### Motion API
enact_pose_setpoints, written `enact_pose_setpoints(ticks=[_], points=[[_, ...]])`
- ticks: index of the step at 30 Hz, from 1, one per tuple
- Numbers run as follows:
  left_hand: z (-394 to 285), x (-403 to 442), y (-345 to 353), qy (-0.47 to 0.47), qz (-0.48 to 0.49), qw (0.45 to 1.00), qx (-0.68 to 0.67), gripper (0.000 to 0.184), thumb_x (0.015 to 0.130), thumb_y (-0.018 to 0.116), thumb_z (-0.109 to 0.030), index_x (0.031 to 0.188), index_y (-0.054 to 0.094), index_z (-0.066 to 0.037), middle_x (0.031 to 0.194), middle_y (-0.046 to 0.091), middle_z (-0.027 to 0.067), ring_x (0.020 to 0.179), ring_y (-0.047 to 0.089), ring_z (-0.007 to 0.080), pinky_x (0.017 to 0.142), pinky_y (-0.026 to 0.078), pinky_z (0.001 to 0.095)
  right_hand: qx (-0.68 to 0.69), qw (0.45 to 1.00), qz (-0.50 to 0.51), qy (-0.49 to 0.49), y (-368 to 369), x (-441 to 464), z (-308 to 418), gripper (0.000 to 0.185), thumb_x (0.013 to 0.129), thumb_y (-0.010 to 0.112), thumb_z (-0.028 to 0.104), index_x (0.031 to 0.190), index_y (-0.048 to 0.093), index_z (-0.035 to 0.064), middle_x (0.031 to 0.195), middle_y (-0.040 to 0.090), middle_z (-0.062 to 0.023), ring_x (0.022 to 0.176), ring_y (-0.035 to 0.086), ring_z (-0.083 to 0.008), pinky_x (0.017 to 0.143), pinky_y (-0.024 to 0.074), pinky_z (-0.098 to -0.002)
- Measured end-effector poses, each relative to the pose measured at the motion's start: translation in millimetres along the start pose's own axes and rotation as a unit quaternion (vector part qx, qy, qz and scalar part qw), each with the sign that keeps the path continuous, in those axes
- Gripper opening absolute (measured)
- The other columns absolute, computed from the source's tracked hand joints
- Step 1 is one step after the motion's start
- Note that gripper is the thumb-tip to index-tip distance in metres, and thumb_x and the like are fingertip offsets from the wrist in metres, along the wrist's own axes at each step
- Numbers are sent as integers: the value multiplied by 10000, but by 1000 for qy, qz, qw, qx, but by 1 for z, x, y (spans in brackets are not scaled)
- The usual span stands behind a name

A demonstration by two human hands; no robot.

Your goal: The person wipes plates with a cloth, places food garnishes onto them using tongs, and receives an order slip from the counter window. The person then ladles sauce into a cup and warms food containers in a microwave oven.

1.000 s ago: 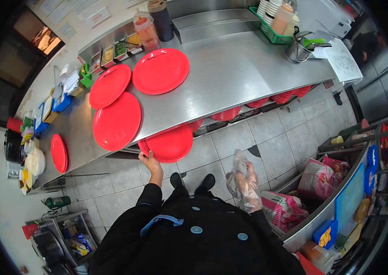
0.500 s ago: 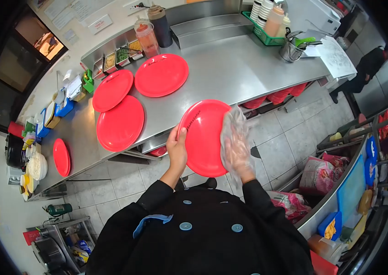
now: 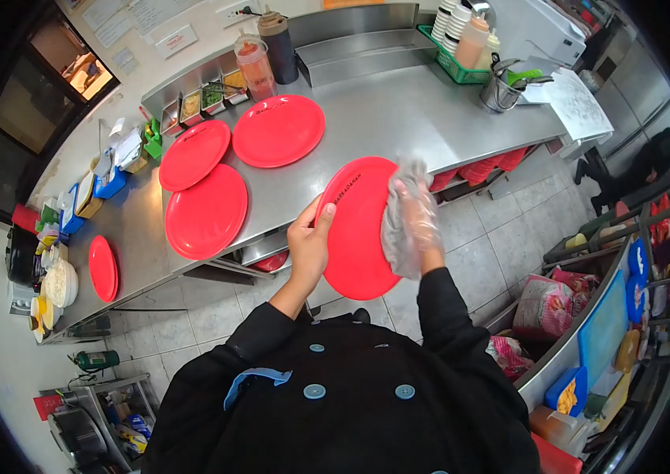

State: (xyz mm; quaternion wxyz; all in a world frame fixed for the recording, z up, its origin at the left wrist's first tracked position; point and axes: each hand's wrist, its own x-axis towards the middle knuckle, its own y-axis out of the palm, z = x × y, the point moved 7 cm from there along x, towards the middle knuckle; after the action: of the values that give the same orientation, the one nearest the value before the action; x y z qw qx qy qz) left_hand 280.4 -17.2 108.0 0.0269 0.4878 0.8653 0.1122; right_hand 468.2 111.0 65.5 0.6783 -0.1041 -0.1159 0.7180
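A red oval plate (image 3: 357,237) with dark lettering near its upper left rim is held in the air in front of the counter. My left hand (image 3: 309,246) grips its left rim, thumb on the upper face. On the opposite rim, my right hand (image 3: 423,225), in a clear plastic glove, presses a grey cloth (image 3: 400,241) against the plate. Motion blurs that hand's fingers a little. Beyond, three more red plates lie on the steel counter: one at the back (image 3: 279,131), one at the left (image 3: 195,156), and one nearer me (image 3: 207,212).
Another red plate (image 3: 103,268) lies on the left counter. Sauce bottles (image 3: 254,67) and topping trays (image 3: 212,96) stand at the back. A green basket (image 3: 461,71) and a metal utensil pot (image 3: 501,93) are toward the right. A person (image 3: 643,166) is at the far right.
My right hand and the cloth have shifted slightly upward along the rim. The held plate has moved a little up and right. The far-right person has changed posture, now lower and bent.
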Motion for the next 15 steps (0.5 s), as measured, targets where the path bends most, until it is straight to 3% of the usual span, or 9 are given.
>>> enact_pose_setpoints(ticks=[2,4,9,11,14,15], points=[[-16,10,-10,20,12,1000,20,342,899,580,-192,1167,571,19,1032,635,88,907,568,106,821,450,236,286,946,105,110,18,-16,-45,518,845,614,273,1254,466,-8,1180,554,-149,1083,539,-243,956,397,-332],[-19,19,-20,49,26,995,80,326,893,588,-179,1150,584,20,1011,643,82,899,572,101,816,456,239,453,879,101,110,33,-45,-50,496,838,616,298,1242,486,41,1177,559,-75,1050,564,-218,907,444,-346],[7,58,-43,-2,56,998,20,292,898,578,-164,1112,600,32,977,645,73,874,573,97,790,462,235,538,761,-30,361,74,-131,-73,327,851,588,253,1100,556,43,1049,614,-77,979,595,-230,853,478,-359],[26,84,-53,-14,40,999,-29,278,900,574,-161,1086,610,41,962,645,68,860,571,93,776,464,231,524,783,-26,334,76,-135,-55,317,840,602,246,1080,558,43,1021,616,-84,936,603,-220,824,491,-349],[56,121,-72,-60,59,996,-41,281,889,591,-218,1062,625,1,964,656,88,822,612,169,757,476,272,467,834,-21,294,79,-136,-57,301,822,615,221,1050,561,33,962,620,-88,869,617,-206,774,508,-329],[59,138,-73,-35,137,976,166,282,860,619,-229,1062,626,-32,950,653,92,826,612,219,757,479,305,423,863,-22,275,77,-132,-63,293,815,614,203,1040,562,23,932,622,-86,844,622,-203,755,513,-317]])
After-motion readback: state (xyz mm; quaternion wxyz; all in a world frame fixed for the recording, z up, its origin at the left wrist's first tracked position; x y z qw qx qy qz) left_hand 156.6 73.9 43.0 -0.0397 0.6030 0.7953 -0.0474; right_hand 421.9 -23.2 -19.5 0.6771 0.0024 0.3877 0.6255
